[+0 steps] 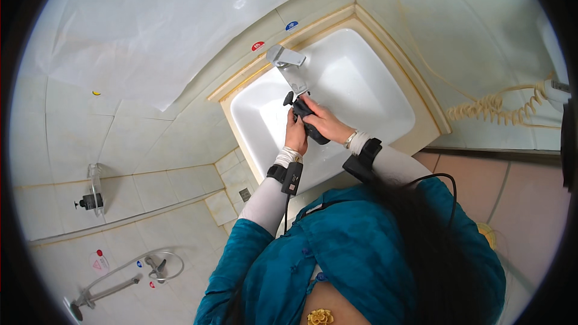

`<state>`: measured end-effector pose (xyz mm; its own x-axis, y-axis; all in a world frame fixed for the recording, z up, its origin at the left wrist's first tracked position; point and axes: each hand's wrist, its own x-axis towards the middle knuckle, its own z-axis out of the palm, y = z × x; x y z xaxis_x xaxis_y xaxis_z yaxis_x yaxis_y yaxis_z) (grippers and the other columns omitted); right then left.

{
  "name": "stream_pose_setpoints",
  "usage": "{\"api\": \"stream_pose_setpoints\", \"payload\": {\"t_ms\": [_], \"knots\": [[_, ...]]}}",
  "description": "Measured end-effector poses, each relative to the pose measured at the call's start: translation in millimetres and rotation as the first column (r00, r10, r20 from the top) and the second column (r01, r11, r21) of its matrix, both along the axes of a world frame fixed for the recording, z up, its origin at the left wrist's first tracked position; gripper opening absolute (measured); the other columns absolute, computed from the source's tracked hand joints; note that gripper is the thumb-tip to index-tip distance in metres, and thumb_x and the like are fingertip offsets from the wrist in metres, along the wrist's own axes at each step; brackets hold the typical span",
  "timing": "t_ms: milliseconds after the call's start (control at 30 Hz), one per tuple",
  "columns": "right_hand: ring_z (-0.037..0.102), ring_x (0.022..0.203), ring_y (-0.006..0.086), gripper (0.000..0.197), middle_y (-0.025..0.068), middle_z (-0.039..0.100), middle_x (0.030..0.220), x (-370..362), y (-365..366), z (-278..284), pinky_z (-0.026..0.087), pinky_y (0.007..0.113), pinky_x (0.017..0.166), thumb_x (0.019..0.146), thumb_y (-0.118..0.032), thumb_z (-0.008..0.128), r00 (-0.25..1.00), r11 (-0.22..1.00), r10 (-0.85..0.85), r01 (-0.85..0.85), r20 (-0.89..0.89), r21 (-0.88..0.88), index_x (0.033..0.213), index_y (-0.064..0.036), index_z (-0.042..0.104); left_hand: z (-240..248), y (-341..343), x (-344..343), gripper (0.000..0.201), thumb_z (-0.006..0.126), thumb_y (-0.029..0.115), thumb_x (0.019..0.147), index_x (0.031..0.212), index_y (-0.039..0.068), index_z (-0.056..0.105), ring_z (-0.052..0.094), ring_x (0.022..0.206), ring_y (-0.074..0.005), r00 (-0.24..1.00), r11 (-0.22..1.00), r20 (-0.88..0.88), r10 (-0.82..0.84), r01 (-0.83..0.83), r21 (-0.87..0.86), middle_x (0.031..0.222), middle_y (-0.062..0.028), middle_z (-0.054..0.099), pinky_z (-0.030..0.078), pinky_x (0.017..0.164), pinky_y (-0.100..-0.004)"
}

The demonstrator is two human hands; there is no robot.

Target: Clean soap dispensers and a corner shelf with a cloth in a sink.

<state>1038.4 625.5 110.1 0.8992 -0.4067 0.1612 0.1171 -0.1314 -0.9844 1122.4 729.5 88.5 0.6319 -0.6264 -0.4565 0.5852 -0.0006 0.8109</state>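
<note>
Over the white sink basin [388,93], just below the chrome faucet [295,78], I hold a black pump bottle [315,135]. Its dark pump head sticks out at the upper left, near the spout. My left hand [295,135] grips the bottle's left side, fingers closed against it. From the right, my right hand [328,125] wraps round the upper part with the thumb along it. The bottle tilts, its base toward me. Whether water runs from the spout I cannot make out.
A beige counter edge [442,125] frames the basin. On the left wall, a glass shelf [95,174] bears another black pump bottle [90,201]; a hand shower [75,310] with a hose hangs lower down. A coiled cream cord [481,108] runs along the right wall.
</note>
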Motion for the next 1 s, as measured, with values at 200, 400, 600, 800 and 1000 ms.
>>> {"api": "stream_pose_setpoints", "payload": {"t_ms": [200, 400, 600, 800, 1000], "knots": [[0.061, 0.102, 0.0338, 0.037, 0.0208, 0.063, 0.111, 9, -17, 10, 0.046, 0.036, 0.089, 0.091, -0.021, 0.052, 0.976, 0.979, -0.06, 0.099, -0.211, 0.177, 0.123, -0.0022, 0.05, 3, -2, 2, 0.031, 0.052, 0.011, 0.095, 0.126, 0.008, 0.05, 0.06, 0.097, -0.0165, 0.981, 0.993, 0.155, -0.116, 0.11, 0.052, 0.108, -0.0028, 0.06, 0.051, 0.083, -0.0333], [0.06, 0.102, 0.0352, 0.031, 0.0186, 0.063, 0.108, 0, 10, 25, 0.048, 0.039, 0.087, 0.082, -0.015, 0.061, 0.984, 0.879, -0.087, 0.149, 0.154, -0.452, 0.11, -0.0008, 0.061, -4, -1, 12, 0.031, 0.054, 0.002, 0.09, 0.12, 0.006, 0.052, 0.06, 0.098, -0.0172, 0.986, 0.999, 0.164, 0.024, -0.027, 0.021, 0.106, -0.0053, 0.06, 0.05, 0.085, -0.0297], [0.061, 0.089, 0.0147, 0.025, 0.0073, 0.065, 0.1, -1, -11, 5, 0.049, 0.027, 0.082, 0.085, -0.011, 0.065, 0.968, 0.969, -0.204, 0.221, -0.142, 0.113, 0.107, 0.0014, 0.064, 0, -4, -5, 0.04, 0.063, -0.002, 0.084, 0.121, 0.005, 0.05, 0.058, 0.095, -0.0141, 0.963, 0.994, 0.268, 0.002, -0.031, 0.106, 0.104, -0.0047, 0.059, 0.049, 0.083, -0.0267], [0.06, 0.085, 0.0091, 0.023, 0.0029, 0.066, 0.098, -26, -29, 17, 0.048, 0.023, 0.078, 0.089, -0.007, 0.062, 0.982, 0.799, -0.181, 0.178, -0.053, 0.575, 0.11, 0.0023, 0.063, 5, 1, -16, 0.042, 0.062, -0.004, 0.085, 0.124, 0.004, 0.05, 0.058, 0.1, -0.0151, 0.809, 0.983, 0.56, -0.182, 0.132, 0.128, 0.109, -0.0064, 0.059, 0.047, 0.089, -0.0284], [0.058, 0.093, 0.0092, 0.025, 0.0028, 0.063, 0.105, -23, -9, 44, 0.047, 0.024, 0.086, 0.087, -0.008, 0.065, 0.976, 0.95, -0.126, 0.169, 0.177, -0.261, 0.111, 0.0013, 0.063, -1, -7, -15, 0.044, 0.062, -0.002, 0.08, 0.122, 0.0, 0.048, 0.061, 0.099, -0.0168, 0.524, 0.95, 0.793, -0.31, 0.186, 0.249, 0.106, -0.0094, 0.062, 0.05, 0.084, -0.029]]}}
